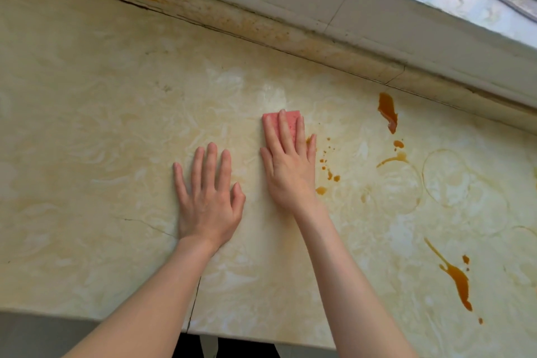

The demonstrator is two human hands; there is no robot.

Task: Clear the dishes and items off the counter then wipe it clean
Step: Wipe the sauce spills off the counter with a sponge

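A cream marbled counter [116, 131] fills the view. My right hand [290, 166] lies flat with straight fingers on a pink sponge [292, 119], pressing it onto the counter near the middle. My left hand [207, 197] rests flat on the bare counter just left of it, fingers spread. Orange-brown sauce stains sit to the right: a blotch [388, 110] near the back, small drops [328, 174] beside my right hand, and a long streak [456, 279] at the front right. Faint ring marks [447, 177] show further right.
A raised stained backsplash ledge [261, 23] runs diagonally along the back, with a white window sill [377, 9] above it. The counter's front edge [87, 315] runs along the bottom. A crack [193, 305] crosses the counter near the front.
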